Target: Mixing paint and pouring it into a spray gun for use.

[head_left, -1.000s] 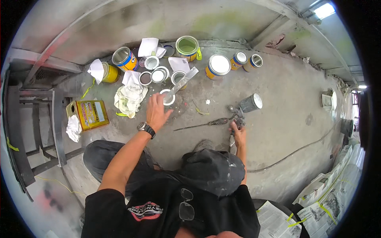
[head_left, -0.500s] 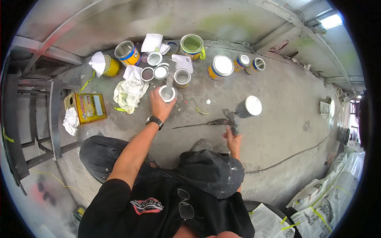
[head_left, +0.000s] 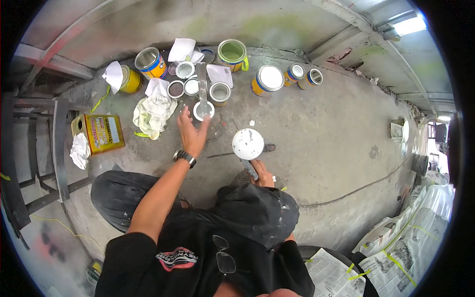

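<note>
My left hand is open, thumb and fingers spread, just below a small white-rimmed cup holding an upright clear, flat stick. My right hand grips a spray gun, its cup's spattered white lid turned up toward me. Behind the gun a screwdriver lies on the concrete floor, partly hidden. A crumpled cloth sits left of the white cup, with several small open containers behind it.
Paint cans line the back wall. A yellow rectangular can with crumpled paper stands left, beside a dark metal frame. A hose crosses the floor at right, near newspaper-covered pieces.
My right hand has brought the spray gun leftward and turned its cup lid-up. My left hand gripped the white cup half a second ago and has let go, drawing slightly back with fingers spread.
</note>
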A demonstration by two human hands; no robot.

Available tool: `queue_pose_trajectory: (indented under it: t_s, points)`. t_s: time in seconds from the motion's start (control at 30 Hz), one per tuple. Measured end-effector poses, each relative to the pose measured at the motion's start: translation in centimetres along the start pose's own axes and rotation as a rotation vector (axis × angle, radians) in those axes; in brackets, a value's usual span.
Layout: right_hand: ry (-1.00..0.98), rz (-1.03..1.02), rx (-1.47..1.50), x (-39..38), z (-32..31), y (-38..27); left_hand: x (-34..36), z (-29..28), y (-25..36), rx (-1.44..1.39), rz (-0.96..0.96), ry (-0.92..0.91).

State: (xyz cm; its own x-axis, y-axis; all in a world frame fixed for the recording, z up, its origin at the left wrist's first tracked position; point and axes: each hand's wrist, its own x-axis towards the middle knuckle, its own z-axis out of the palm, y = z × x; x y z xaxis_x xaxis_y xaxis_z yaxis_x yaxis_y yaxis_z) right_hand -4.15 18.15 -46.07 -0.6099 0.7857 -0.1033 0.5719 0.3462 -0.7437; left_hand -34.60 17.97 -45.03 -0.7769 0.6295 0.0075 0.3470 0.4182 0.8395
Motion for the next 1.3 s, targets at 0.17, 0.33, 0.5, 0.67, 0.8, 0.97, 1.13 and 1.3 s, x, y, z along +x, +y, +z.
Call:
queue_pose_trajectory:
  t_s: [0.17, 0.33, 0.5, 0.67, 0.8, 0.97, 1.13, 1.3]
  points:
    - [-0.107, -0.025, -0.180, 1.2, -0.8, -1.0, -3.4, -6.9, 9.2, -0.162, 0.250, -0.520]
    - [-0.158, -0.098, -0.176, 2.5, -1.2, -2.2, -3.0, -8.2, 9.9, 0.075, 0.416, -0.716]
    - [-0.310, -0.064, -0.209, 3.1, -1.9, -3.5, -3.0, -9.4, 10.3, 0.059, 0.359, -0.734]
    - [-0.324, -0.075, -0.203, 2.8, -0.6, -3.3, -3.4, -9.3, 9.5, 0.084, 0.301, -0.701]
    - [-0.298, -0.132, -0.139, 2.6, 0.4, -3.0, -3.5, -9.5, 9.5, 0.155, 0.322, -0.690]
    - [-0.397, -0.018, -0.142, 2.2, 0.3, -3.6, -3.6, -9.7, 9.1, 0.166, 0.343, -0.663]
    - [-0.133, 0.005, 0.115, 0.5, 1.2, -3.0, -3.2, -12.1, 10.3, 0.092, 0.280, -0.587]
    - [-0.112, -0.095, 0.121, -0.6, 1.8, 1.2, -1.8, -18.3, 11.6, 0.397, 0.179, -0.688]
